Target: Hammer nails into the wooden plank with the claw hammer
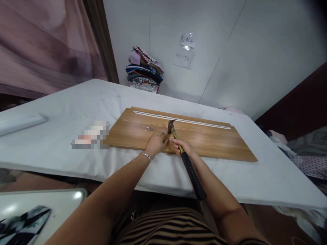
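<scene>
A long wooden board [214, 141] lies flat across the white-covered table. My right hand [184, 147] is wrapped round the upper part of a claw hammer [190, 173], whose black grip points back towards me. The hammer's head is just over the board, right beside my left hand [156, 143]. That hand rests on the board with its fingertips drawn together near the hammer head; what they pinch, if anything, is too small to make out. Several loose nails [150, 128] lie on the board beyond my left hand. A row of small dark marks runs along the board right of the hammer.
Two white strips [181, 119] run along the board's far side. A blurred-out item [90, 135] lies left of the board on the table [76, 102]. Folded cloths [144, 69] are stacked against the wall. A white chair-like surface [63, 200] stands at lower left.
</scene>
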### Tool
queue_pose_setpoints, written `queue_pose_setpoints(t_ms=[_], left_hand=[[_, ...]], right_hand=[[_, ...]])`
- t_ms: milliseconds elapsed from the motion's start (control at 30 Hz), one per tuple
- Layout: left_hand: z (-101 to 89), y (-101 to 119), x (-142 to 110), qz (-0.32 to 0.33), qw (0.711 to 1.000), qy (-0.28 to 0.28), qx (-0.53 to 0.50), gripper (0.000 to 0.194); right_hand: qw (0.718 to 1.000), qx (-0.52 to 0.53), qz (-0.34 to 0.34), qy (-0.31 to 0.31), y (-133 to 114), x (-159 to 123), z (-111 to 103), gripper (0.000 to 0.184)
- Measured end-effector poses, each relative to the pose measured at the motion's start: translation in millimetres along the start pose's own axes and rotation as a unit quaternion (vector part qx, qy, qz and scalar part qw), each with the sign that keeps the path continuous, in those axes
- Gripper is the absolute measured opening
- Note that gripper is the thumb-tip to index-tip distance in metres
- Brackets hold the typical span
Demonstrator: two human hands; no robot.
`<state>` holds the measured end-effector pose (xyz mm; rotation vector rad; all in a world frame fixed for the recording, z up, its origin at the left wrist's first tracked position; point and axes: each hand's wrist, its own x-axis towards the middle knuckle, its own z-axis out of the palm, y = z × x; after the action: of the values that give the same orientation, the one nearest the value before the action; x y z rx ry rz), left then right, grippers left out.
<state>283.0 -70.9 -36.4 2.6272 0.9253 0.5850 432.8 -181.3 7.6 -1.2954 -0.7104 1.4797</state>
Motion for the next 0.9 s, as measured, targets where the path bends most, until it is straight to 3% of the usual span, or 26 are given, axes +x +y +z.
queue_pose_setpoints(t_ms=[900], left_hand=[[-0.2,-0.4,0.3,0.003,1.000,0.006,-0.006,0.022]], right_hand=[[1.000,0.005,-0.008,-0.004,-1.5,-2.7,-0.3,0.048]])
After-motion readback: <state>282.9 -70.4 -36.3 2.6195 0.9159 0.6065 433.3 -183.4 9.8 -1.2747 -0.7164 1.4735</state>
